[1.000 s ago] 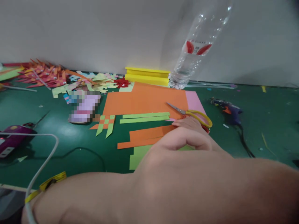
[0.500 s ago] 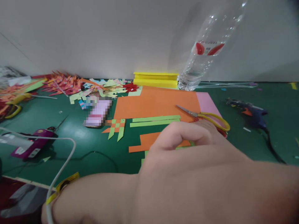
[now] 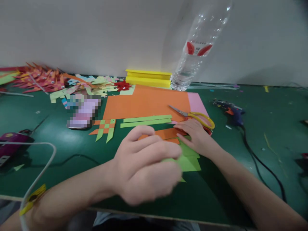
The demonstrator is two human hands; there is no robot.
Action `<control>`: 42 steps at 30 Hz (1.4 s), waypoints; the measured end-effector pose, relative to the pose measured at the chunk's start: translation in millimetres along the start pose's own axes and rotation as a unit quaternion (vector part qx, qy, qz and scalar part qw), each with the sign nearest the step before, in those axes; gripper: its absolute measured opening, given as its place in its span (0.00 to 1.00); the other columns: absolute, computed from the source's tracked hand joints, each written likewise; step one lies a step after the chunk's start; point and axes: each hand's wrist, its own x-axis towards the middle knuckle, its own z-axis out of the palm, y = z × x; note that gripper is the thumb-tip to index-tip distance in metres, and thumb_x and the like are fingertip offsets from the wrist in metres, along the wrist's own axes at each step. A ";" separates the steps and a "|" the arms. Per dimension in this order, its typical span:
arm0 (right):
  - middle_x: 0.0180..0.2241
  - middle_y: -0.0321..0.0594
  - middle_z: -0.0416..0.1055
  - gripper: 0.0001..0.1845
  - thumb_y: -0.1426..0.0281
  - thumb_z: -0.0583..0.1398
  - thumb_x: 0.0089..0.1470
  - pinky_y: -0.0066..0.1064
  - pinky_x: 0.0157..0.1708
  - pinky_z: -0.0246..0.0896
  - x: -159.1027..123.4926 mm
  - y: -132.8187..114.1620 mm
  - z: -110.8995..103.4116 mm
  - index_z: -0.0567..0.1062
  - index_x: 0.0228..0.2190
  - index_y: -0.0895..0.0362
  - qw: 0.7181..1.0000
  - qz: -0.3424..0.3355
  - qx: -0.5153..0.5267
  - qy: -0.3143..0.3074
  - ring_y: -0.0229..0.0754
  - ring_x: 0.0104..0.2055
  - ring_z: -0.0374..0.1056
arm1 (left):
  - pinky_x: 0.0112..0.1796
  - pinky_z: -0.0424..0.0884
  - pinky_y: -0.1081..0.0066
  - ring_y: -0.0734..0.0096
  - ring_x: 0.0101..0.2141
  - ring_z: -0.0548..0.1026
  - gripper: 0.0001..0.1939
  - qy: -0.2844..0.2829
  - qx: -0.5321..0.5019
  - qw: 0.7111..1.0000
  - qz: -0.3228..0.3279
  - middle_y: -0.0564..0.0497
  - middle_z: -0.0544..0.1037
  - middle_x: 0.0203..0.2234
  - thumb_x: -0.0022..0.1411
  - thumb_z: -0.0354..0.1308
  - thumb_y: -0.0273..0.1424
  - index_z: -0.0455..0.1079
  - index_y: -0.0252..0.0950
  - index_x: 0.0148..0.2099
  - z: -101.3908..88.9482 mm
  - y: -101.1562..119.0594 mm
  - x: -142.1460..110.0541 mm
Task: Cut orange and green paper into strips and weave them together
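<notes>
My left hand (image 3: 149,166) is raised close to the camera, curled into a slightly blurred fist with nothing sticking out of it. It hides part of the orange paper strips (image 3: 168,133) and the green paper sheets (image 3: 190,163). Flat on the orange strips, fingers stretched out, lies my right hand (image 3: 192,133). Just beyond it rest yellow-handled scissors (image 3: 184,114), blades apart, on a large orange sheet (image 3: 144,102). Two light green strips (image 3: 146,120) lie along that sheet's near edge. Left of them is a woven green-and-orange paper fish (image 3: 106,127).
A phone (image 3: 84,114), partly blurred out, lies left of the sheets. Folded paper pieces (image 3: 40,78) and scraps are heaped along the wall. A clear bottle (image 3: 194,54) stands behind. A glue gun (image 3: 231,112) with its cord is at right; a purple corded device (image 3: 14,144) at left.
My left hand has drawn back from very near the camera and now shows as a smaller fist, uncovering my right hand and forearm. The view swung right-to-left and back.
</notes>
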 end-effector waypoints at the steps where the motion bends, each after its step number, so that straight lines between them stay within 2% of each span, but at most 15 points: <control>1: 0.44 0.47 0.75 0.13 0.68 0.56 0.58 0.52 0.52 0.59 0.1 0.4 0.5 0.72 0.45 0.55 1.000 0.001 -0.002 -0.002 0.52 0.47 0.69 | 0.43 0.68 0.62 0.71 0.31 0.76 0.10 0.022 0.001 0.999 0.047 0.56 0.80 0.38 0.66 0.47 0.29 0.69 0.44 0.39 11.4 -10.3 -1.9; 2: 0.44 0.46 0.75 0.13 0.68 0.56 0.58 0.52 0.52 0.59 0.4 0.5 0.8 0.72 0.45 0.55 1.000 0.003 -0.003 -0.003 0.52 0.47 0.69 | 0.42 0.67 0.63 0.71 0.30 0.76 0.07 0.075 0.036 0.988 0.132 0.53 0.80 0.37 0.65 0.50 0.26 0.68 0.41 0.39 23.7 -20.7 -3.3; 3: 0.44 0.46 0.75 0.13 0.68 0.56 0.58 0.52 0.52 0.60 0.8 0.3 0.9 0.72 0.45 0.55 1.000 0.004 -0.005 -0.003 0.52 0.47 0.69 | 0.43 0.66 0.62 0.70 0.31 0.76 0.06 0.093 0.084 0.978 0.169 0.50 0.80 0.36 0.64 0.52 0.24 0.67 0.38 0.40 35.8 -30.4 -4.6; 4: 0.44 0.46 0.75 0.13 0.68 0.56 0.58 0.51 0.51 0.60 1.0 0.0 0.7 0.72 0.45 0.56 1.000 0.006 -0.007 -0.004 0.51 0.47 0.69 | 0.43 0.66 0.63 0.70 0.31 0.75 0.06 0.081 0.117 0.975 0.173 0.50 0.80 0.34 0.63 0.53 0.23 0.67 0.36 0.41 46.5 -39.0 -6.1; 7: 0.44 0.46 0.75 0.13 0.68 0.57 0.57 0.51 0.53 0.59 1.0 -1.4 -1.6 0.72 0.45 0.56 1.000 0.009 -0.006 -0.014 0.51 0.47 0.70 | 0.41 0.65 0.65 0.70 0.31 0.75 0.06 -0.008 0.169 0.976 0.135 0.50 0.79 0.32 0.64 0.52 0.22 0.67 0.34 0.43 65.1 -56.4 -11.9; 11: 0.46 0.46 0.76 0.16 0.65 0.59 0.56 0.51 0.55 0.58 -0.8 -1.6 -6.1 0.72 0.46 0.57 1.000 -0.003 -0.007 -0.012 0.50 0.49 0.70 | 0.46 0.64 0.62 0.62 0.42 0.74 0.11 -0.086 0.176 0.978 0.073 0.45 0.77 0.42 0.68 0.50 0.32 0.67 0.33 0.49 64.0 -68.8 -19.3; 15: 0.45 0.46 0.76 0.17 0.64 0.60 0.56 0.50 0.56 0.57 -2.7 -0.3 -7.5 0.72 0.46 0.57 1.000 0.000 -0.015 -0.014 0.50 0.48 0.71 | 0.51 0.61 0.57 0.56 0.49 0.70 0.22 -0.135 0.157 0.978 0.009 0.43 0.75 0.48 0.68 0.48 0.45 0.66 0.33 0.53 60.9 -80.3 -21.4; 19: 0.45 0.44 0.76 0.15 0.64 0.59 0.57 0.50 0.57 0.55 -3.1 0.3 -5.1 0.73 0.45 0.56 1.000 0.007 -0.016 -0.018 0.49 0.48 0.71 | 0.54 0.58 0.56 0.56 0.50 0.69 0.25 -0.159 0.148 0.976 -0.007 0.43 0.74 0.49 0.67 0.48 0.48 0.66 0.34 0.53 65.7 -87.0 -20.6; 24: 0.47 0.43 0.76 0.15 0.64 0.57 0.59 0.50 0.58 0.53 -2.9 -0.7 -2.8 0.72 0.46 0.54 1.000 0.012 -0.015 -0.022 0.48 0.49 0.70 | 0.54 0.59 0.57 0.57 0.50 0.70 0.22 -0.146 0.143 0.979 -0.005 0.43 0.73 0.49 0.68 0.49 0.46 0.66 0.34 0.53 68.7 -88.4 -21.4; 29: 0.48 0.43 0.75 0.16 0.64 0.56 0.60 0.51 0.58 0.54 -2.7 -0.4 -1.7 0.71 0.48 0.54 0.999 0.016 -0.023 -0.024 0.49 0.51 0.69 | 0.52 0.61 0.58 0.59 0.47 0.72 0.16 -0.122 0.141 0.982 0.008 0.45 0.76 0.45 0.69 0.49 0.39 0.67 0.34 0.52 68.5 -90.5 -22.7; 33: 0.49 0.44 0.74 0.18 0.62 0.56 0.59 0.51 0.58 0.54 -3.3 0.3 -1.4 0.71 0.49 0.54 0.999 0.016 -0.019 -0.030 0.50 0.52 0.68 | 0.50 0.63 0.59 0.60 0.45 0.72 0.15 -0.109 0.139 0.984 0.018 0.46 0.77 0.43 0.69 0.50 0.38 0.68 0.35 0.50 67.8 -91.9 -22.2; 39: 0.50 0.45 0.73 0.22 0.59 0.58 0.57 0.51 0.59 0.53 -4.0 0.2 -3.4 0.69 0.50 0.56 0.999 0.013 0.002 -0.030 0.51 0.53 0.67 | 0.49 0.64 0.60 0.65 0.39 0.75 0.11 -0.076 0.168 0.980 0.073 0.50 0.79 0.38 0.70 0.49 0.31 0.72 0.35 0.41 65.1 -88.7 -17.7; 42: 0.47 0.45 0.75 0.18 0.61 0.60 0.56 0.51 0.58 0.54 -3.4 0.8 -4.3 0.71 0.46 0.56 1.000 0.014 0.009 -0.022 0.51 0.51 0.69 | 0.49 0.65 0.59 0.66 0.37 0.75 0.13 -0.060 0.187 0.976 0.092 0.50 0.80 0.37 0.70 0.47 0.27 0.73 0.35 0.40 64.8 -87.9 -16.2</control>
